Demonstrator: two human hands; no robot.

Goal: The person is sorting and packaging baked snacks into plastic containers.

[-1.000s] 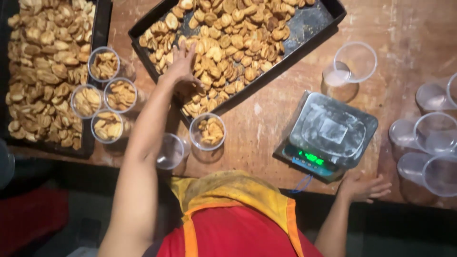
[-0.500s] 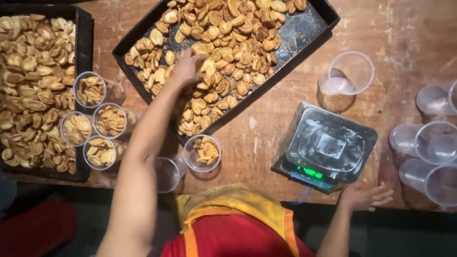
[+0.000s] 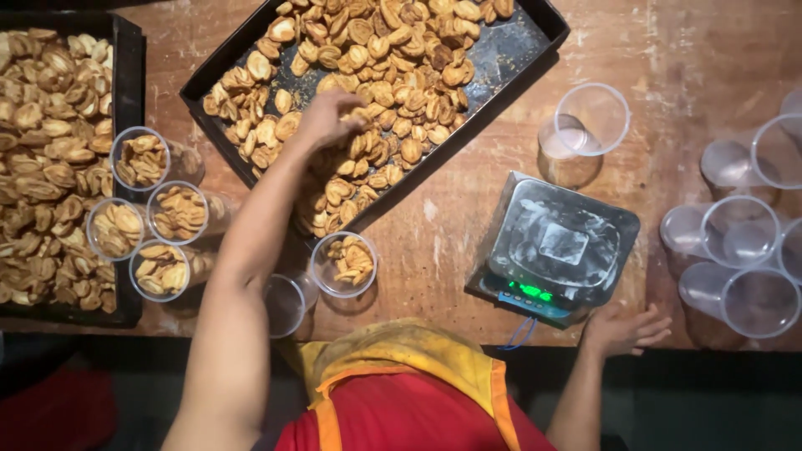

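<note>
Head view, left hand [image 3: 327, 119] clenched on biscuits [image 3: 380, 92] in black tray [image 3: 510, 58], right hand [image 3: 622, 328] spread, released, beside scale [image 3: 555, 250].

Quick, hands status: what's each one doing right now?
Left hand: fingers curled down among the biscuits in the tray; whether it grips any cannot be told.
Right hand: open, empty, at the table edge beside the scale.

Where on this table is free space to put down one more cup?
Bare wood lies between the centre tray and the scale, around the tipped empty cup, and toward the far right corner. It is crowded at the right edge with empty cups and at the left with four filled cups.
</note>
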